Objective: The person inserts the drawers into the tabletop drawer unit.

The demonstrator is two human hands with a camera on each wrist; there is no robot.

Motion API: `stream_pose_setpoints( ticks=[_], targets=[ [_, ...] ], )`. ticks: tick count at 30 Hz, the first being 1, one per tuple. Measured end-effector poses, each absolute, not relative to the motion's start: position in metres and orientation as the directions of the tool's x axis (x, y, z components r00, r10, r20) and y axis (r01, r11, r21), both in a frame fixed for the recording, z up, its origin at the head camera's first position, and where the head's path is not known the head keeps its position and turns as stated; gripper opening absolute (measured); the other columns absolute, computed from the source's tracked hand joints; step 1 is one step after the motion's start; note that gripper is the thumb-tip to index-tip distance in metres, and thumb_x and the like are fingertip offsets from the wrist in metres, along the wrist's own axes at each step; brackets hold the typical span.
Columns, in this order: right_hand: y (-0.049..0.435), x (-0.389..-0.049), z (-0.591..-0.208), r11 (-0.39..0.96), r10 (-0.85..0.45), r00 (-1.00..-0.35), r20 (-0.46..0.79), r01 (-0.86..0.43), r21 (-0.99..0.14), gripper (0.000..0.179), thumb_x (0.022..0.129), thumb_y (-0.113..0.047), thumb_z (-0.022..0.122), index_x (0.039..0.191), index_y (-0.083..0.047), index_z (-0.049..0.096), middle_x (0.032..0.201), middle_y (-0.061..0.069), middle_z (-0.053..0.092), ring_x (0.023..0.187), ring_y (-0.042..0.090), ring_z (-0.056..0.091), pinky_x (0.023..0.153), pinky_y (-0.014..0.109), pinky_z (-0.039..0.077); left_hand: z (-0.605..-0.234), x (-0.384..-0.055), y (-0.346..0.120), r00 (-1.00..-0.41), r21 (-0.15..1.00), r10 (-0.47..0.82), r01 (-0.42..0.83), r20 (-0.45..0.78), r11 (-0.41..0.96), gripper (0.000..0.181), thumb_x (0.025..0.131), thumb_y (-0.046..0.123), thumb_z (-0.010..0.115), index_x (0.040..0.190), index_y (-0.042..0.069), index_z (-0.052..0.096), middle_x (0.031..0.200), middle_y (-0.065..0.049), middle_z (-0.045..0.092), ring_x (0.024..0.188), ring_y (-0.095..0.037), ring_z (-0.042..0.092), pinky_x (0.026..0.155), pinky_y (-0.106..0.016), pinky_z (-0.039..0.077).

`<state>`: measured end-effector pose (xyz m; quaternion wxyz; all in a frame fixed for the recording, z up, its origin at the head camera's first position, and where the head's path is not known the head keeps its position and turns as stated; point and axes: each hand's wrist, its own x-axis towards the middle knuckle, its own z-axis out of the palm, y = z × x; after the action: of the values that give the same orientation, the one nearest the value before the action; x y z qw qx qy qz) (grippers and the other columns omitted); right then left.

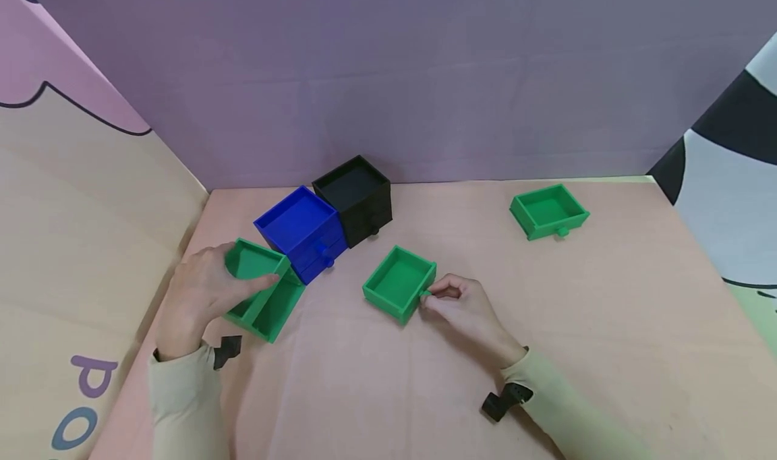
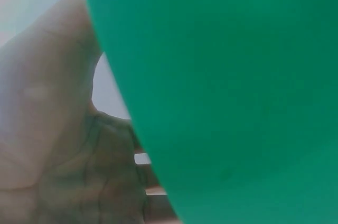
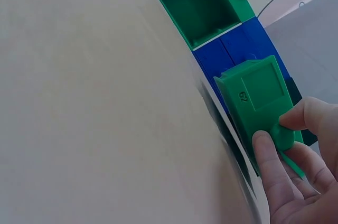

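Observation:
My left hand (image 1: 203, 291) spans a green drawer housing (image 1: 293, 309), thumb on its top edge and fingers at its far left side. In the right wrist view, the housing (image 3: 198, 7) shows a hollow front. My right hand (image 1: 467, 311) pinches the round knob (image 3: 282, 137) of a small green drawer (image 1: 400, 281) between thumb and fingers. That drawer's inside is bare; whether it touches the cloth I cannot tell. Against the housing stands a blue drawer box (image 1: 303, 227), with a black drawer box (image 1: 358, 200) beside it. The left wrist view is mostly filled by green plastic (image 2: 227, 97).
A second green drawer (image 1: 549, 210) sits at the back right, its knob facing forward. Pink cloth (image 1: 376, 392) covers the table. A purple-grey wall (image 1: 425, 75) rises behind, and printed panels (image 1: 79, 231) stand at both sides.

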<state>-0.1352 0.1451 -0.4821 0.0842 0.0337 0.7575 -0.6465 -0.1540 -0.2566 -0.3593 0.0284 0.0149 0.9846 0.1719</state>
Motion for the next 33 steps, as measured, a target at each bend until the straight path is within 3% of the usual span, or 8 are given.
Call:
stream_pose_setpoints(
  ticks=[6,15,33],
  targets=[
    [0.139,-0.133,-0.48,0.167,-0.07,-0.983,-0.168,0.154,-0.974,0.015,0.089,0.0,0.077,0.102,0.006,0.072,0.093,0.008,0.08,0.084,0.006,0.075,0.077,0.02,0.06,-0.358,-0.151,-0.256,-0.998,0.346,0.046,0.032,-0.031,0.938,0.102,0.08,0.07,0.08,0.141,-0.008,0.057,0.091,-0.014,0.072,0.084,-0.03,0.064,0.066,-0.034,0.049],
    [0.112,-0.131,-0.479,0.146,-0.193,-0.972,-0.133,0.105,-0.984,0.016,0.089,0.003,0.078,0.103,0.009,0.072,0.098,0.019,0.08,0.085,0.009,0.076,0.079,0.02,0.06,-0.358,-0.151,-0.256,-0.998,0.344,0.032,0.013,-0.051,0.939,0.105,0.081,0.072,0.078,0.145,-0.008,0.054,0.098,-0.018,0.072,0.084,-0.031,0.065,0.064,-0.033,0.051],
    [0.063,-0.126,-0.48,0.162,-0.256,-0.959,-0.124,0.084,-0.983,0.016,0.088,-0.003,0.08,0.101,0.004,0.075,0.098,0.014,0.08,0.084,0.009,0.073,0.077,0.02,0.059,-0.358,-0.151,-0.251,-0.996,0.31,0.03,0.004,-0.08,0.951,0.106,0.082,0.075,0.075,0.146,-0.006,0.052,0.095,-0.017,0.068,0.078,-0.028,0.064,0.062,-0.032,0.047]
  ],
)
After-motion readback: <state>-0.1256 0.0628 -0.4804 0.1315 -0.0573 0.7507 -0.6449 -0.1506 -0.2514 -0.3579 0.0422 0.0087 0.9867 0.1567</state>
